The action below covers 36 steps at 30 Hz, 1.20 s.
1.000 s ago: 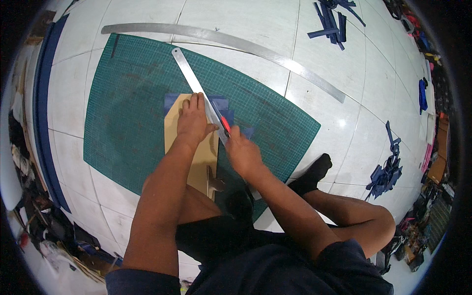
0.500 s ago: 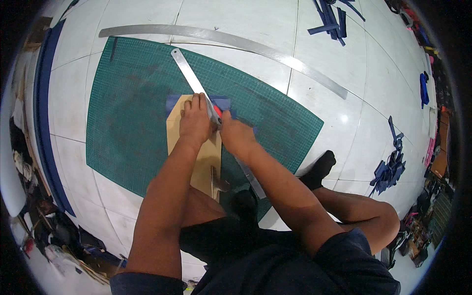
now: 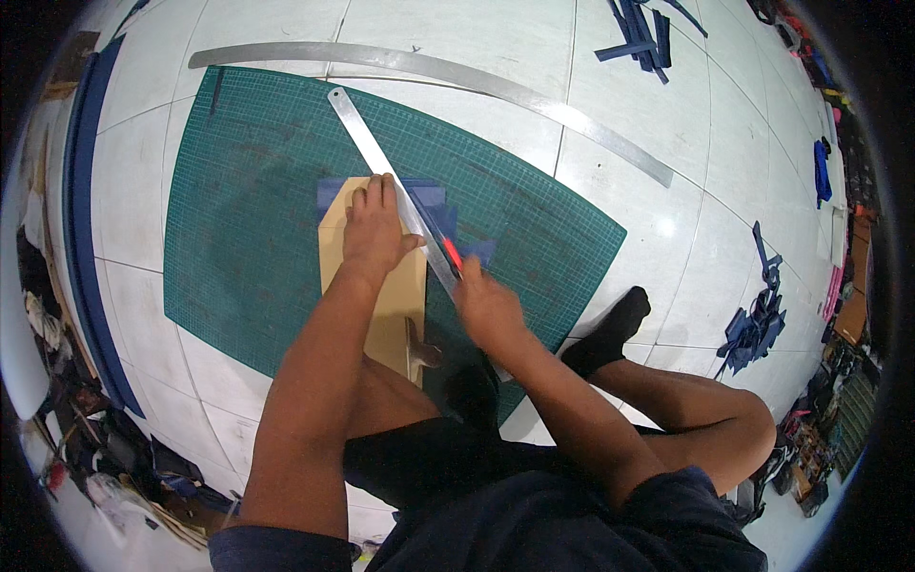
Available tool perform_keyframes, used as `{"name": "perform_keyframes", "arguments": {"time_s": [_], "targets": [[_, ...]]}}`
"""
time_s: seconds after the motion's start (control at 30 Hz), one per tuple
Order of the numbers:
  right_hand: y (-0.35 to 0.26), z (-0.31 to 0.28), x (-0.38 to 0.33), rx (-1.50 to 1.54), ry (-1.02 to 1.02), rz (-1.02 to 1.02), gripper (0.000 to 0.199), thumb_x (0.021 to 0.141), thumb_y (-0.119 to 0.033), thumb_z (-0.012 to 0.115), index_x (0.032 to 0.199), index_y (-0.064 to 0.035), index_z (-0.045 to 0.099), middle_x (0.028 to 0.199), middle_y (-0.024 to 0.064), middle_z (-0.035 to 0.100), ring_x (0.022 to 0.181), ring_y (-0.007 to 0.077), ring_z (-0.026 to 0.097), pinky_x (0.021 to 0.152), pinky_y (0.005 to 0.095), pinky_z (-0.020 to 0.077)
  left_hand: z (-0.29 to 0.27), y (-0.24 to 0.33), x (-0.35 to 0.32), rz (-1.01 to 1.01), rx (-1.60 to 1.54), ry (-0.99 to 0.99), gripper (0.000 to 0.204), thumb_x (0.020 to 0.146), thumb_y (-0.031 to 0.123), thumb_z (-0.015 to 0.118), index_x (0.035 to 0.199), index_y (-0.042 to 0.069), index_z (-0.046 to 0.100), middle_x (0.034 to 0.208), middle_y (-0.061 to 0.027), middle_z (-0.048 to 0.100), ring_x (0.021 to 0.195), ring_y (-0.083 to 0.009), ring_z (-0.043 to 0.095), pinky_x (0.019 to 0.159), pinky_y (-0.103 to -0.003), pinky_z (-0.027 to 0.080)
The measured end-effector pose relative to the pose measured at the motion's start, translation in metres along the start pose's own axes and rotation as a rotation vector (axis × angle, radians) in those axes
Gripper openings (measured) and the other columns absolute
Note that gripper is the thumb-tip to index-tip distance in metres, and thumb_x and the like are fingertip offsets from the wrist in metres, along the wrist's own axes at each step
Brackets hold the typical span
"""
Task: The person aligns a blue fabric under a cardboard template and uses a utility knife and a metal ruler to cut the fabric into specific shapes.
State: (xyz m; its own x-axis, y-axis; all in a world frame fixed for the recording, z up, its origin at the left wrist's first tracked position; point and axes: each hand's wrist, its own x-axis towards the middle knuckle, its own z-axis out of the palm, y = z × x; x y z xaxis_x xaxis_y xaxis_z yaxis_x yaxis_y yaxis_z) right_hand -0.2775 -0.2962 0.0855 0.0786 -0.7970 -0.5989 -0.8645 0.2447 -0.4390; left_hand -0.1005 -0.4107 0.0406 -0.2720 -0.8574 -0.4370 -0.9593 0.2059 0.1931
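My left hand (image 3: 373, 232) lies flat over a tan card template (image 3: 374, 319), fingers stretched out and thumb spread against a steel ruler (image 3: 359, 129). The ruler runs slantwise across the green cutting mat (image 3: 257, 181). Dark blue fabric (image 3: 422, 194) pokes out from under the template and the ruler. Closed round a red utility knife (image 3: 454, 255), my right hand (image 3: 489, 307) is beside the ruler's lower part, over the mat. The knife's blade tip is too small to make out. The ruler's near end is partly hidden by my right hand and forearm.
A long steel ruler (image 3: 457, 76) lies on the white tiles beyond the mat. Blue fabric strips are heaped at the far right (image 3: 637, 43) and the right (image 3: 751, 329). Blue rolled material (image 3: 84, 229) runs along the left. My black-socked foot (image 3: 615, 329) rests by the mat's right corner.
My right hand has drawn the knife nearer to me and to the right along the ruler, exposing more of the ruler and blue fabric. My left hand stays pressed on the template and ruler.
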Motion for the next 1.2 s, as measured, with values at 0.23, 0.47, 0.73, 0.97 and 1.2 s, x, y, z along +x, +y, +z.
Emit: {"name": "perform_keyframes", "arguments": {"time_s": [0.23,0.47,0.73,0.97,1.2], "targets": [[-0.025,0.016,0.074,-0.043,0.152,-0.092,0.018,0.098,-0.017,0.049,0.110,-0.0045,0.044,0.092,0.0218,0.070,0.082,0.0403,0.073,0.068,0.0498,0.0590,-0.003,-0.002,-0.002,0.062,-0.049,0.070,0.085,0.075,0.034,0.081,0.139,-0.007,0.042,0.135,-0.0232,0.047,0.125,-0.0414,0.046,0.108,-0.048,0.042],[-0.035,0.001,0.083,-0.011,0.048,-0.069,0.016,0.097,-0.015,0.049,0.109,-0.0045,0.046,0.094,0.0250,0.071,0.083,0.0405,0.073,0.070,0.0498,0.0590,0.009,-0.004,0.001,0.004,-0.102,0.103,0.075,0.079,0.025,0.076,0.138,-0.005,0.042,0.133,-0.0221,0.048,0.123,-0.0405,0.047,0.106,-0.048,0.044],[0.009,0.004,0.022,-0.059,-0.158,0.004,0.019,0.099,-0.013,0.043,0.114,-0.0027,0.045,0.097,0.0274,0.071,0.088,0.0436,0.072,0.073,0.0534,0.0578,-0.009,0.009,0.002,-0.069,-0.003,-0.089,0.101,0.073,0.043,0.085,0.147,-0.005,0.034,0.144,-0.0217,0.042,0.132,-0.0398,0.042,0.110,-0.046,0.041],[0.025,0.012,-0.008,-0.041,-0.058,-0.033,0.018,0.099,-0.014,0.044,0.112,-0.0021,0.044,0.094,0.0275,0.069,0.083,0.0449,0.071,0.071,0.0545,0.0576,-0.003,-0.002,0.003,-0.036,-0.018,-0.039,0.110,0.069,0.052,0.086,0.147,-0.008,0.034,0.146,-0.0237,0.040,0.134,-0.0411,0.040,0.113,-0.046,0.037],[-0.014,0.002,0.054,0.035,0.101,-0.062,0.020,0.098,-0.017,0.049,0.110,-0.0022,0.044,0.092,0.0265,0.068,0.081,0.0445,0.070,0.071,0.0549,0.0569,0.000,0.002,0.004,-0.021,-0.011,-0.032,0.102,0.071,0.044,0.085,0.145,-0.008,0.036,0.141,-0.0236,0.043,0.130,-0.0402,0.042,0.112,-0.045,0.038]]}}
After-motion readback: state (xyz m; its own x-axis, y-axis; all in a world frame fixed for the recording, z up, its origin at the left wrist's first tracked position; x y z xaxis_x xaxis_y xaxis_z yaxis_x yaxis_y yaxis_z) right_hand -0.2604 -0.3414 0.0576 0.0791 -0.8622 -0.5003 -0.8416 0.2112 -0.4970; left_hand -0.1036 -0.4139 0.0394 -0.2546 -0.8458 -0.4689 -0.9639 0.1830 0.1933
